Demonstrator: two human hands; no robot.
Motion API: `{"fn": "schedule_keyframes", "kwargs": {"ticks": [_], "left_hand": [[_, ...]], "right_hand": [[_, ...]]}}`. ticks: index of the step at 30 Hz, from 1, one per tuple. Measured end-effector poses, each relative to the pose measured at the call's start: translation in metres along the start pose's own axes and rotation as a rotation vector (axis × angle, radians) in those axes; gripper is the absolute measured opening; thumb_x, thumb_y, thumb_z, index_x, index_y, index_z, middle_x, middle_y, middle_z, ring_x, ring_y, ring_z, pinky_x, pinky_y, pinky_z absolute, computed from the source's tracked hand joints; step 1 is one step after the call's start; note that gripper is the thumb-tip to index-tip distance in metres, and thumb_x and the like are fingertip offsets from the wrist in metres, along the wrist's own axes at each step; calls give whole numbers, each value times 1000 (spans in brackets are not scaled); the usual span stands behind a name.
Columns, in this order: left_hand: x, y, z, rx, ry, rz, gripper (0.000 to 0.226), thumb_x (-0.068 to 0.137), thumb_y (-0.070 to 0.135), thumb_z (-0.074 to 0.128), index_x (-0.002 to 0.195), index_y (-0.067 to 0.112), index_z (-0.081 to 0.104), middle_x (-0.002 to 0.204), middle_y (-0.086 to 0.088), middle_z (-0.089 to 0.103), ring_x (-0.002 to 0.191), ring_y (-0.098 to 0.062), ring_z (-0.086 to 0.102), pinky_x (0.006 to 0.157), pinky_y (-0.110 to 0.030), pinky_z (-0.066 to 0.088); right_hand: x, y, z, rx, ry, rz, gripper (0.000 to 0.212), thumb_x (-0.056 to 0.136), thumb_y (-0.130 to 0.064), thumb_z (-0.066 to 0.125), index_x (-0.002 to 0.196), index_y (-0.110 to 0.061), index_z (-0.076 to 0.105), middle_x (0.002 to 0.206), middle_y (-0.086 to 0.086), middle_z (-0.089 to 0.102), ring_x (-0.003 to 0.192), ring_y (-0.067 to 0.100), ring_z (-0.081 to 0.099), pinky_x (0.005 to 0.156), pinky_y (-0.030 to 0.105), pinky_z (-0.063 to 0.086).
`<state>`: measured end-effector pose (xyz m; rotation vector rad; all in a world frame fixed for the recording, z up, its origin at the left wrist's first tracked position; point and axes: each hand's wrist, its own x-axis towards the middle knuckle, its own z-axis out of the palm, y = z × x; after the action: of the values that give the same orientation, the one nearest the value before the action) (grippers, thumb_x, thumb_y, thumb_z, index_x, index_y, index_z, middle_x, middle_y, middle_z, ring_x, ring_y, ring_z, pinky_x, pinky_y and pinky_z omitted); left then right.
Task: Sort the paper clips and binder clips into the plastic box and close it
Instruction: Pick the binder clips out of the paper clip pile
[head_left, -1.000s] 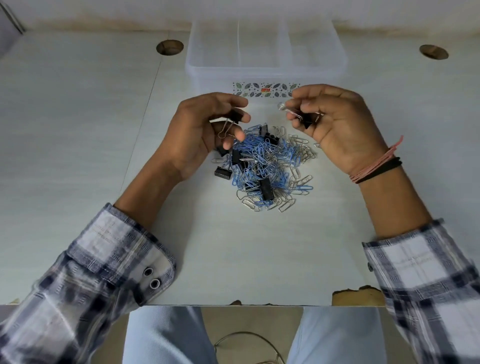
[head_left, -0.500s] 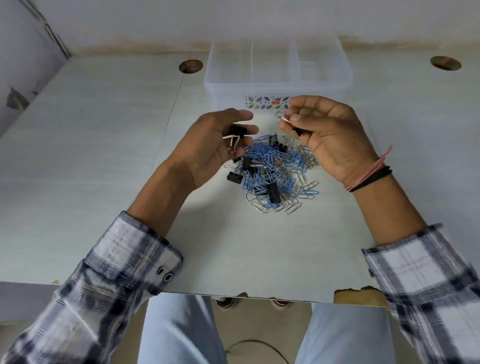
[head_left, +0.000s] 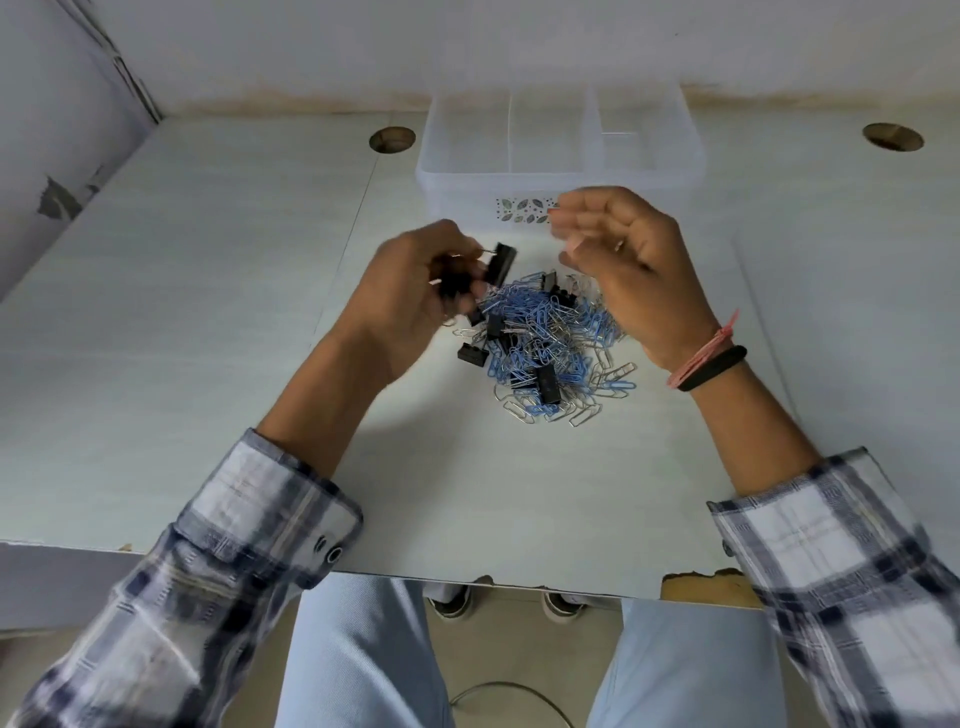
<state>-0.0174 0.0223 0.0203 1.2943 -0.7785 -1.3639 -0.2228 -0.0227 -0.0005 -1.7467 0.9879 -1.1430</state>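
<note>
1. The pile of clips (head_left: 545, 348) lies on the table (head_left: 208, 312), just in front of the plastic box (head_left: 561, 179). It mixes blue and silver paper clips with several black binder clips. In my judgement, the short distance keeps each transfer to the box brief.
2. The plastic box stands open behind the pile, with no lid visible. Its clear dividers split it into compartments, all apparently empty, so sorting appears barely started.
3. The left hand (head_left: 410, 296) hovers at the left edge of the pile. Its fingers are curled around black binder clips (head_left: 498, 265), and 1 clip projects past the fingertips toward the box. Motion blur hides the exact count.
4. The right hand (head_left: 639, 270) hovers over the right edge of the pile, level with the box front. Its fingers are loosely curled, palm turned inward. Blur prevents confirming whether they hold anything.
5. Gathering several binder clips in 1 hand probably allows a single drop into 1 compartment.
6. Risk, as a judgement: interlocked paper clips may ride along with a lifted binder clip.
</note>
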Motion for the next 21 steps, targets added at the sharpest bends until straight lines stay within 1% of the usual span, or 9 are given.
{"fn": "schedule_keyframes", "kwargs": {"ticks": [2, 4, 8, 11, 13, 14, 16, 17, 21], "left_hand": [[3, 6, -16, 279, 69, 74, 16, 83, 12, 57, 71, 3, 62, 67, -13, 61, 61, -25, 49, 57, -34, 35], [7, 9, -30, 537, 96, 87, 18, 81, 14, 57, 74, -2, 63, 65, -13, 60, 60, -23, 51, 61, -35, 36], [17, 8, -39, 798, 65, 94, 31, 82, 16, 59, 86, -15, 62, 71, -12, 67, 61, -22, 56, 63, -36, 43], [21, 8, -36, 922, 74, 182, 23, 89, 11, 57, 88, -7, 70, 74, -1, 70, 54, -6, 57, 54, -21, 44], [21, 10, -35, 959, 78, 223, 21, 90, 11, 58, 88, 1, 75, 76, 2, 72, 56, -3, 59, 51, -17, 45], [22, 9, -36, 959, 80, 234, 21, 89, 12, 58, 88, 4, 77, 79, -1, 74, 61, -8, 62, 53, -21, 47], [25, 10, -41, 924, 87, 254, 22, 87, 11, 57, 88, 7, 78, 84, -7, 77, 73, -22, 69, 63, -35, 55], [25, 10, -44, 896, 91, 264, 23, 86, 10, 56, 87, 8, 79, 85, -7, 78, 79, -28, 72, 68, -37, 57], [26, 6, -52, 696, 102, 275, 27, 80, 14, 55, 91, 7, 78, 89, -11, 78, 90, -25, 76, 86, -44, 60]], "right_hand": [[2, 8, -7, -229, -31, 22, 28, 91, -5, 64, 118, -10, 69, 109, 4, 73, 97, 9, 69, 92, 23, 56], [1, 16, -8, -423, -103, 28, 23, 89, -8, 69, 111, -12, 73, 103, 3, 75, 85, 10, 67, 82, 14, 54], [1, 20, -8, -548, -162, 19, 19, 89, -15, 70, 107, -14, 77, 98, 4, 72, 80, 19, 65, 71, 12, 47], [1, 18, -11, -559, -190, 12, 21, 88, -18, 74, 108, -14, 77, 94, 6, 66, 76, 17, 61, 70, 12, 43], [1, 17, -12, -568, -202, 4, 22, 87, -18, 76, 109, -15, 77, 92, 4, 65, 75, 15, 61, 70, 10, 42], [1, 17, -12, -569, -203, -1, 22, 86, -17, 76, 108, -14, 77, 92, 4, 66, 76, 16, 63, 70, 10, 43], [0, 17, -12, -568, -192, -23, 21, 86, -12, 75, 107, -13, 78, 91, 4, 69, 76, 18, 66, 72, 13, 49], [0, 16, -11, -568, -177, -37, 21, 85, -10, 74, 106, -12, 78, 90, 4, 70, 75, 18, 67, 73, 15, 51], [0, 13, -10, -521, -30, -79, 21, 85, -9, 68, 103, -9, 79, 86, 5, 74, 72, 15, 67, 73, 16, 55]]}}
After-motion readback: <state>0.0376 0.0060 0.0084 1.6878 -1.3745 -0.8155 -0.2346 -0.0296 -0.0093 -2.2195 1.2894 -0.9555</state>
